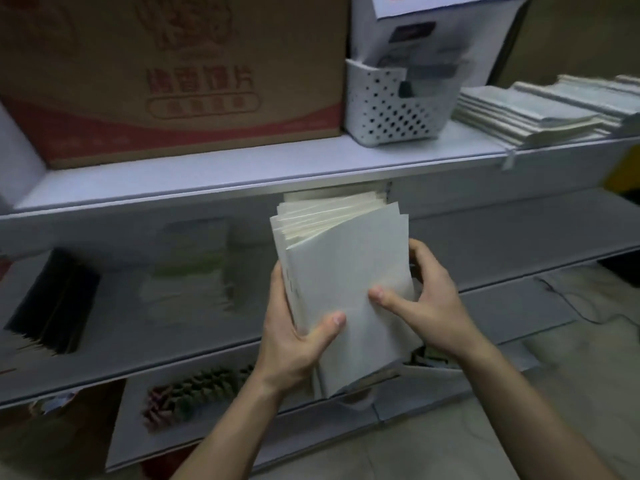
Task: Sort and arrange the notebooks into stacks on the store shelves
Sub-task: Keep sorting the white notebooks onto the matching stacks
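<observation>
Left hand grips the pale notebook bundle along its left edge and right hand pinches its front cover, the bundle hiding part of the middle shelf, with a dark stack lying leftward and a cardboard box, perforated basket and notebook stacks above.

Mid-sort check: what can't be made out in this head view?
All head view.
Notebook bundle: cover print too dim and blurred.
Left hand and right hand: most fingers hidden behind the bundle.
Pale stack, middle shelf: smeared by motion blur.
Notebook stacks, top shelf: cut off by the right edge.
Cardboard box: top cut off by the upper edge.
</observation>
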A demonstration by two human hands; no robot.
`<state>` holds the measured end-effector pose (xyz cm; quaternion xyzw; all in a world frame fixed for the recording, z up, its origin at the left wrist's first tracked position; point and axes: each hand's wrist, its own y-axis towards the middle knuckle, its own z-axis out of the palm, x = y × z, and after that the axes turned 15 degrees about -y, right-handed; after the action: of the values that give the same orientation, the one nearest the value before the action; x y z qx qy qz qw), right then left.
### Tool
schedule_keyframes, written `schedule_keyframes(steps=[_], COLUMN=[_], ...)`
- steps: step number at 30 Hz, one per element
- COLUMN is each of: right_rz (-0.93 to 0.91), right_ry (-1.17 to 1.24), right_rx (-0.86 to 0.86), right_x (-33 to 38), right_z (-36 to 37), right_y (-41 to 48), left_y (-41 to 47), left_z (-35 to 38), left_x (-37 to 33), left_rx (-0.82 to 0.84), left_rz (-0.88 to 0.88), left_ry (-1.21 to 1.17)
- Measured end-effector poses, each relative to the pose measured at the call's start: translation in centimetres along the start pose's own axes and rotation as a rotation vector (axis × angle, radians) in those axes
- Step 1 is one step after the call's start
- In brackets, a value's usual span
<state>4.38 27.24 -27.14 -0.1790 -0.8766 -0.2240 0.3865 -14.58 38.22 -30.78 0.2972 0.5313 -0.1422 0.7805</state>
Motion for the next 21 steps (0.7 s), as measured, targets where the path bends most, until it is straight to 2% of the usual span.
schedule_keyframes(steps=[12,21], right_rz=[0.178,0.43], right_ry=[-0.091,-0.185], right_rx=[-0.411,-0.745], right_x=[-5.4,-7.3], right_z=[-10.2,-17.5], right_y=[-5.3,-10.3], left_y=[3.4,4.1], left_z=[14.4,24.2], left_x=[3.8,6.1], left_rx=[0.322,0.592], left_rz=[-0.139,-0.249], left_ry=[-0.261,-0.398])
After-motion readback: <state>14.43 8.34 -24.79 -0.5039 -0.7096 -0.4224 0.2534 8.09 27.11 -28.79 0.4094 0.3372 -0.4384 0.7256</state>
